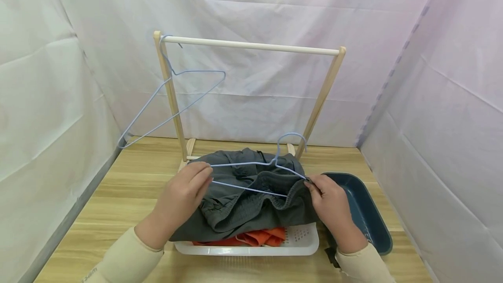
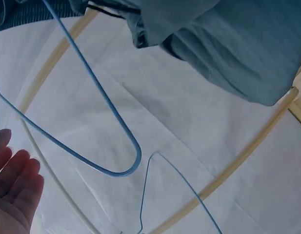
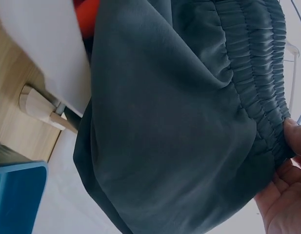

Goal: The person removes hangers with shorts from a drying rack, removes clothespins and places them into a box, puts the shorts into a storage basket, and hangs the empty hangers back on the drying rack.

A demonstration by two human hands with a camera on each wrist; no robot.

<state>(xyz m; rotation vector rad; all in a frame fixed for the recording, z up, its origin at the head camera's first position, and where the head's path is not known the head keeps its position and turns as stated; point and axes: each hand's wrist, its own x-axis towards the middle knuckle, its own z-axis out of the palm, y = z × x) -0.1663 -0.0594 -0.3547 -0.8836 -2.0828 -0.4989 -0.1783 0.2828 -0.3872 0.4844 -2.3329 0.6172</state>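
Note:
Dark grey pants (image 1: 235, 213) with a gathered elastic waistband (image 3: 257, 73) are draped above a white basket (image 1: 243, 250); their leg length cannot be told. My right hand (image 1: 332, 202) pinches the waistband at its right corner, thumb on one side and fingers on the other. A blue wire hanger (image 2: 99, 80) has its right end in the waist opening, its hook upright. Beside the hanger's left end is my left hand (image 1: 186, 191). The left wrist view shows its fingers (image 2: 23, 180) loosely extended, apart from the wire and holding nothing.
A wooden rack with a white rail (image 1: 251, 46) stands behind, a second blue hanger (image 1: 173, 117) hanging at its left end. Orange cloth (image 1: 259, 237) lies in the basket. To the right sits a dark blue tray (image 1: 377, 217). White sheets (image 1: 251, 8) enclose the wooden table (image 1: 118, 178).

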